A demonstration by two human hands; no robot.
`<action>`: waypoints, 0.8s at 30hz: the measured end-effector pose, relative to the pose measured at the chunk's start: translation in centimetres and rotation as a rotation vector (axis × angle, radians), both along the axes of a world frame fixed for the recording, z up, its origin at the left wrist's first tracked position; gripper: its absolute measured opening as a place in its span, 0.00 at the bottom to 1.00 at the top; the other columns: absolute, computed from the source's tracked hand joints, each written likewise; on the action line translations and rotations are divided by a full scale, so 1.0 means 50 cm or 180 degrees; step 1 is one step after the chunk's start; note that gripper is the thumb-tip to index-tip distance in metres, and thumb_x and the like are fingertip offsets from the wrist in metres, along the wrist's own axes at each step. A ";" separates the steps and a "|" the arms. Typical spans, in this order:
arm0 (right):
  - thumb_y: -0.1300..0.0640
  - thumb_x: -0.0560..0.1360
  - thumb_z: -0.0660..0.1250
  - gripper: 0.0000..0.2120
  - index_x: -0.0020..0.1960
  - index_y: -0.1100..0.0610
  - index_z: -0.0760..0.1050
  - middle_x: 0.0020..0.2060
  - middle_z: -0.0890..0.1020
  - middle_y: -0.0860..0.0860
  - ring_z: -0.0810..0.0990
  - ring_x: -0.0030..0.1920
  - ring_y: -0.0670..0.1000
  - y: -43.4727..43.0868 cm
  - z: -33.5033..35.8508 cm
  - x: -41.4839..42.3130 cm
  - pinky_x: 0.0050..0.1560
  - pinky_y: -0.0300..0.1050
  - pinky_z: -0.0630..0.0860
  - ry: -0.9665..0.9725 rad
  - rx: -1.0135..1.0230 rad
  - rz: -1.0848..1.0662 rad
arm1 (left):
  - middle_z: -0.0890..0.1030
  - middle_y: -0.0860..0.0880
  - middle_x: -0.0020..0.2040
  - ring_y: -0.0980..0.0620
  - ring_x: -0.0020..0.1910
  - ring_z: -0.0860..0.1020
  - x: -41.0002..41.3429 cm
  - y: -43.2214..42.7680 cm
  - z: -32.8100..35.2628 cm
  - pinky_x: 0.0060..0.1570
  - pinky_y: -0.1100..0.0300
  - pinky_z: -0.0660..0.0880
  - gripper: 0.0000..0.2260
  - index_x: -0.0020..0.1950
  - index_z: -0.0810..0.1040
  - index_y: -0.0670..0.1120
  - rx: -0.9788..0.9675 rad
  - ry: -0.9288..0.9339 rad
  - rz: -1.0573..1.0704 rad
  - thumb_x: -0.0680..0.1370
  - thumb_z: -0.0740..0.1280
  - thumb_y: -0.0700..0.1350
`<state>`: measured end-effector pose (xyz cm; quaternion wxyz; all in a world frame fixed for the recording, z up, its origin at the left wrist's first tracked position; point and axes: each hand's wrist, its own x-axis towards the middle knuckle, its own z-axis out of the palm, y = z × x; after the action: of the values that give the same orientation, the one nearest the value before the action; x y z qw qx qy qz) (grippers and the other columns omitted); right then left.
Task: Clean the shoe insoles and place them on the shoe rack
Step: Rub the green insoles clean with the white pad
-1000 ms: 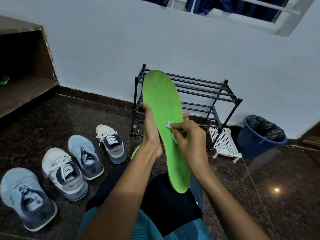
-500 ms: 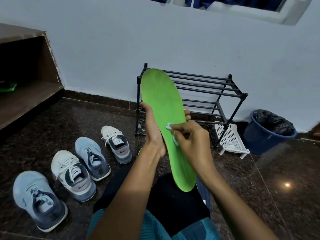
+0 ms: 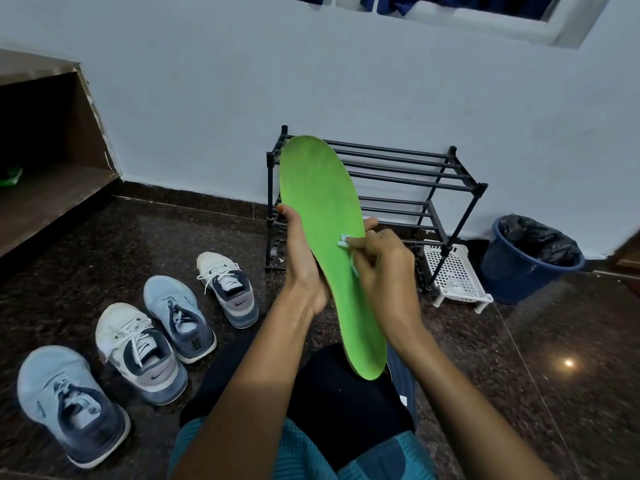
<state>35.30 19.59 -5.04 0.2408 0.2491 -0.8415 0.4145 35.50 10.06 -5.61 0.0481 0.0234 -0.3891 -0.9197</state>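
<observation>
A bright green insole (image 3: 323, 209) stands nearly upright in front of me, toe end up, heel end low over my lap. My left hand (image 3: 300, 258) grips its left edge at mid-length, thumb at the front and fingertips showing past the right edge. My right hand (image 3: 379, 268) pinches a small white wipe (image 3: 344, 242) and presses it against the insole's right side. Behind the insole stands a black two-tier shoe rack (image 3: 415, 174) against the wall, its bars bare.
Several sneakers (image 3: 138, 344) lie in a row on the dark floor at my left. A white perforated basket (image 3: 457, 275) sits by the rack's right leg, and a blue bin (image 3: 530, 261) with a black liner beside it. A wooden shelf (image 3: 52, 195) is at far left.
The insole and both hands stay together almost unchanged; my right hand with the wipe has shifted only slightly on the insole. My head has moved a little, sliding the scene rightward.
</observation>
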 end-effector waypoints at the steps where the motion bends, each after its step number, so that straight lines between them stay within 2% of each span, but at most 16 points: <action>1: 0.70 0.70 0.68 0.07 0.48 0.65 0.81 0.39 0.76 0.51 0.74 0.37 0.39 0.001 -0.002 0.005 0.40 0.26 0.67 -0.0156 -0.0058 0.0074 | 0.81 0.34 0.55 0.40 0.50 0.81 -0.001 -0.002 -0.001 0.52 0.49 0.79 0.44 0.60 0.77 0.41 -0.0016 -0.0003 0.0056 0.74 0.37 0.72; 3: 0.70 0.70 0.69 0.08 0.48 0.62 0.82 0.38 0.77 0.52 0.75 0.35 0.36 0.004 -0.007 0.019 0.39 0.23 0.67 -0.0402 -0.0177 0.0265 | 0.82 0.36 0.50 0.43 0.45 0.82 -0.004 -0.006 -0.004 0.48 0.52 0.79 0.44 0.59 0.77 0.39 -0.0021 0.0011 0.0117 0.74 0.37 0.71; 6: 0.71 0.70 0.68 0.09 0.47 0.62 0.82 0.35 0.75 0.46 0.75 0.37 0.35 0.007 -0.010 0.027 0.39 0.23 0.67 -0.0406 -0.0170 0.0321 | 0.83 0.37 0.49 0.44 0.45 0.82 -0.005 -0.008 -0.006 0.47 0.53 0.80 0.45 0.58 0.78 0.38 -0.0043 0.0010 0.0147 0.74 0.37 0.71; 7: 0.71 0.70 0.68 0.09 0.47 0.63 0.82 0.35 0.73 0.44 0.75 0.36 0.37 0.009 -0.008 0.022 0.39 0.23 0.66 -0.0314 -0.0108 0.0243 | 0.82 0.37 0.50 0.43 0.45 0.82 -0.004 -0.006 -0.005 0.47 0.53 0.80 0.44 0.58 0.78 0.38 -0.0050 0.0007 0.0136 0.74 0.37 0.71; 9: 0.71 0.70 0.67 0.08 0.47 0.65 0.81 0.35 0.71 0.48 0.73 0.38 0.43 0.009 -0.002 0.008 0.41 0.24 0.66 -0.0110 0.0025 0.0028 | 0.81 0.36 0.53 0.42 0.47 0.82 -0.003 -0.002 -0.006 0.48 0.51 0.80 0.45 0.62 0.76 0.39 -0.0064 -0.0001 0.0065 0.74 0.38 0.71; 11: 0.71 0.71 0.67 0.07 0.48 0.67 0.80 0.38 0.71 0.51 0.73 0.40 0.50 0.009 0.002 -0.005 0.43 0.31 0.69 0.0037 0.0098 -0.0126 | 0.80 0.34 0.55 0.41 0.50 0.81 -0.002 0.001 -0.003 0.51 0.49 0.79 0.45 0.65 0.75 0.39 -0.0066 -0.0024 -0.0019 0.73 0.38 0.72; 12: 0.70 0.71 0.66 0.07 0.48 0.66 0.80 0.39 0.72 0.52 0.74 0.41 0.52 0.007 0.003 -0.008 0.44 0.35 0.70 0.0082 0.0120 -0.0159 | 0.80 0.34 0.56 0.40 0.52 0.81 -0.002 0.001 -0.003 0.52 0.49 0.79 0.46 0.65 0.74 0.39 -0.0051 -0.0033 -0.0039 0.73 0.39 0.73; 13: 0.70 0.72 0.67 0.07 0.48 0.66 0.80 0.39 0.72 0.52 0.74 0.41 0.52 0.005 0.003 -0.008 0.43 0.35 0.70 0.0107 0.0120 -0.0162 | 0.80 0.34 0.56 0.40 0.52 0.81 -0.002 0.000 -0.002 0.52 0.49 0.79 0.46 0.65 0.74 0.39 -0.0027 -0.0036 -0.0050 0.73 0.39 0.73; 15: 0.70 0.71 0.67 0.08 0.49 0.64 0.81 0.39 0.74 0.51 0.74 0.41 0.48 0.000 0.001 -0.002 0.42 0.28 0.67 -0.0003 0.0022 -0.0081 | 0.80 0.34 0.56 0.40 0.52 0.81 -0.003 -0.003 -0.001 0.51 0.49 0.79 0.46 0.65 0.74 0.39 0.0003 -0.0026 -0.0041 0.73 0.38 0.73; 17: 0.70 0.71 0.68 0.09 0.49 0.62 0.81 0.40 0.77 0.51 0.74 0.38 0.39 -0.003 0.001 0.012 0.41 0.23 0.67 -0.0326 -0.0174 0.0121 | 0.80 0.34 0.55 0.40 0.50 0.80 -0.001 -0.005 0.000 0.49 0.50 0.80 0.46 0.62 0.76 0.38 0.0033 -0.0011 0.0004 0.73 0.37 0.73; 20: 0.70 0.70 0.69 0.10 0.48 0.61 0.82 0.37 0.78 0.50 0.76 0.38 0.39 -0.006 -0.001 0.033 0.39 0.26 0.70 -0.0595 -0.0335 0.0469 | 0.82 0.36 0.51 0.42 0.47 0.82 -0.001 -0.007 -0.001 0.49 0.51 0.79 0.45 0.57 0.78 0.38 0.0038 0.0007 0.0101 0.74 0.38 0.72; 24: 0.71 0.70 0.68 0.09 0.47 0.63 0.82 0.39 0.76 0.51 0.75 0.37 0.37 -0.003 0.006 0.017 0.41 0.24 0.68 -0.0415 -0.0218 0.0354 | 0.83 0.38 0.48 0.44 0.44 0.83 0.001 -0.005 0.004 0.43 0.55 0.81 0.45 0.54 0.80 0.38 0.0000 -0.0022 0.0072 0.74 0.37 0.72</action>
<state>36.14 19.42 -4.73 0.1705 0.2596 -0.8256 0.4711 35.57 9.80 -5.43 0.0571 0.0309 -0.3890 -0.9190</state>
